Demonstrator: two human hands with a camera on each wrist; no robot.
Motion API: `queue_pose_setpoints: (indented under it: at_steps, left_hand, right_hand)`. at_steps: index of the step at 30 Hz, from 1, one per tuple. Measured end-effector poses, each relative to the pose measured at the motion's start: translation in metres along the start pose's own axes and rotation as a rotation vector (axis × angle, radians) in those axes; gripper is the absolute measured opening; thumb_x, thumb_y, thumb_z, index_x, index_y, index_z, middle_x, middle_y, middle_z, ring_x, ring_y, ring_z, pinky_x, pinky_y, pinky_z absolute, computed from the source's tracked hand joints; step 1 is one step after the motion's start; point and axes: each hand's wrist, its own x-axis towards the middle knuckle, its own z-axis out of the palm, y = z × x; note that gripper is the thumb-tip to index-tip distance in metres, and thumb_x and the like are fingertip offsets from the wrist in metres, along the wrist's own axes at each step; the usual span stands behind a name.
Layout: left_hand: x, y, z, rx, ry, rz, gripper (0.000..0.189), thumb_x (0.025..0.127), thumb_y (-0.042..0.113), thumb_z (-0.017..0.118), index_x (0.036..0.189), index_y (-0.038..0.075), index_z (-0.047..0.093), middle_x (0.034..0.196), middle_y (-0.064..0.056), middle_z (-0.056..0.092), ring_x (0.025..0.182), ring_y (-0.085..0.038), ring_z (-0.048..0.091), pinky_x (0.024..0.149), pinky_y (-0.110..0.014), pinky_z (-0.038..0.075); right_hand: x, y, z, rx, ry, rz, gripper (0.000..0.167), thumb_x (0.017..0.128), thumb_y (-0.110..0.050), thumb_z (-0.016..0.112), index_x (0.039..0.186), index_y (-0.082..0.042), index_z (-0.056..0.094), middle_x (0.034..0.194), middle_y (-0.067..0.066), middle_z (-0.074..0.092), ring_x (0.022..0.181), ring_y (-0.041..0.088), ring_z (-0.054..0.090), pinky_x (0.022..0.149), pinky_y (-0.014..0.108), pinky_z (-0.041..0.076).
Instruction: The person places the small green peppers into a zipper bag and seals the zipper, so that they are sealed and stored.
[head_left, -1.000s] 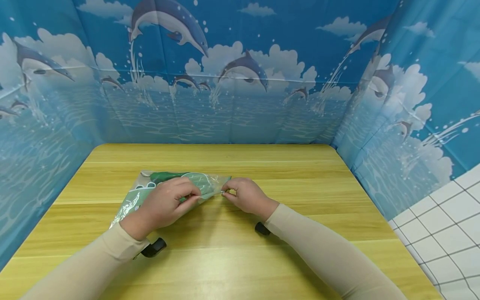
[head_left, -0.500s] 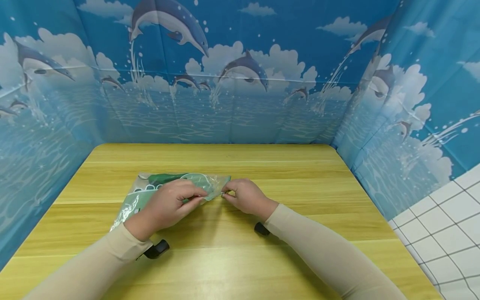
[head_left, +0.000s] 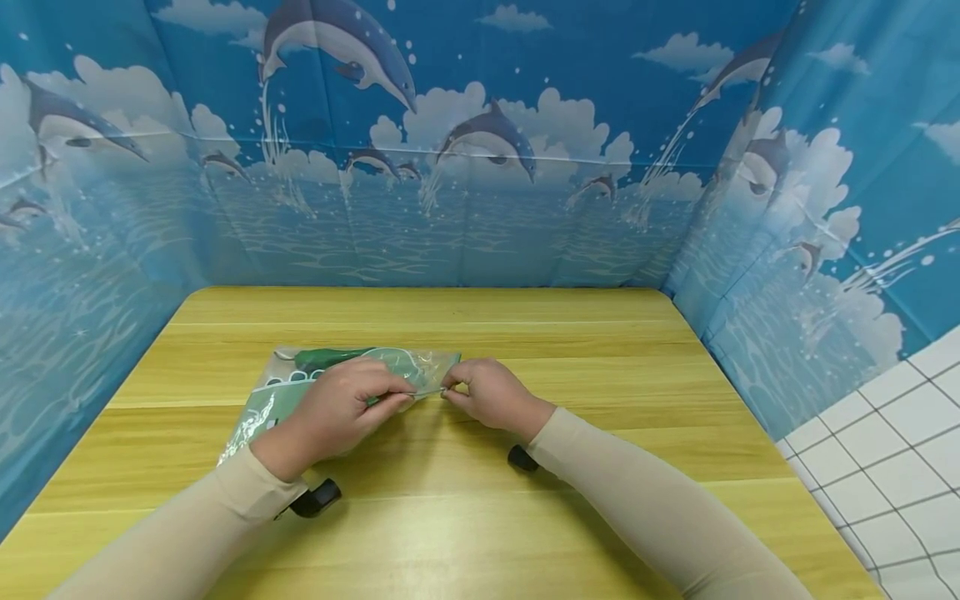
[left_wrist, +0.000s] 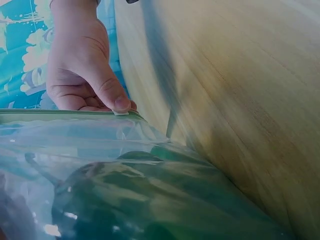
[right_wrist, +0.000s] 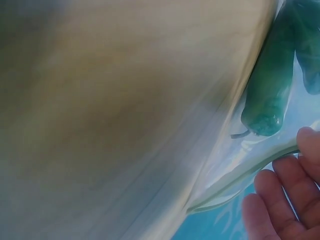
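Observation:
A clear zip bag [head_left: 262, 408] with a light green print lies on the left half of the table. Inside it is a long dark green pepper [right_wrist: 270, 95] with a thin stem, beside another green shape. My left hand [head_left: 333, 412] pinches the bag's zip edge between thumb and index finger. Close to its right, my right hand [head_left: 495, 393] pinches the end of the same edge by the corner. In the left wrist view, a thumb presses a small white slider [left_wrist: 120, 112] on the green zip strip [left_wrist: 55, 115]. My left hand and forearm cover part of the bag.
The wooden table [head_left: 600, 350] has rounded far corners. A blue curtain [head_left: 465, 225] printed with dolphins hangs behind it and along the sides. White floor tiles [head_left: 900, 442] show at the right. Black wrist mounts [head_left: 317, 498] hang beneath the forearms.
My left hand has shifted slightly right along the zip edge, nearer to my right hand, which has hardly moved. The bag's near edge is now drawn straighter between them.

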Motion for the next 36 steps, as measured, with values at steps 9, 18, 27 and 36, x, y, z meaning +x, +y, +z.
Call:
queue_pose_setpoints:
  at_steps: [9, 18, 27, 36]
  left_hand:
    - [-0.001, 0.002, -0.003, -0.072, -0.025, -0.067, 0.011, 0.098, 0.014, 0.075, 0.1, 0.023, 0.082, 0.088, 0.015, 0.07, 0.077, 0.001, 0.056, 0.07, -0.029, 0.053]
    - [-0.001, 0.002, -0.005, -0.122, -0.016, -0.078, 0.011, 0.1, 0.011, 0.073, 0.098, 0.018, 0.081, 0.087, 0.014, 0.069, 0.075, 0.001, 0.054, 0.068, -0.031, 0.053]
    - [-0.001, -0.001, -0.005, -0.154, 0.024, -0.04, 0.015, 0.097, 0.005, 0.073, 0.097, 0.018, 0.08, 0.084, 0.013, 0.066, 0.071, 0.001, 0.051, 0.063, -0.033, 0.051]
    - [-0.002, -0.001, -0.004, -0.159, 0.033, -0.019, 0.017, 0.096, 0.002, 0.073, 0.095, 0.018, 0.078, 0.082, 0.013, 0.063, 0.071, 0.0, 0.049, 0.064, -0.027, 0.048]
  right_hand:
    - [0.002, 0.002, 0.0, 0.01, -0.014, -0.001, 0.009, 0.101, -0.018, 0.072, 0.106, -0.014, 0.079, 0.105, 0.0, 0.08, 0.099, 0.017, 0.075, 0.088, 0.035, 0.06]
    - [0.002, 0.007, 0.001, 0.023, -0.01, -0.004, 0.008, 0.102, -0.018, 0.072, 0.105, -0.014, 0.078, 0.105, -0.001, 0.078, 0.101, 0.018, 0.075, 0.088, 0.036, 0.06]
    - [0.004, 0.011, 0.002, 0.058, -0.002, 0.036, 0.006, 0.101, -0.018, 0.072, 0.103, -0.016, 0.078, 0.107, -0.001, 0.079, 0.105, 0.02, 0.074, 0.092, 0.038, 0.06]
    - [0.005, 0.012, 0.0, 0.077, -0.034, 0.061, 0.008, 0.102, -0.018, 0.072, 0.105, -0.014, 0.078, 0.109, 0.001, 0.079, 0.109, 0.022, 0.074, 0.093, 0.041, 0.059]
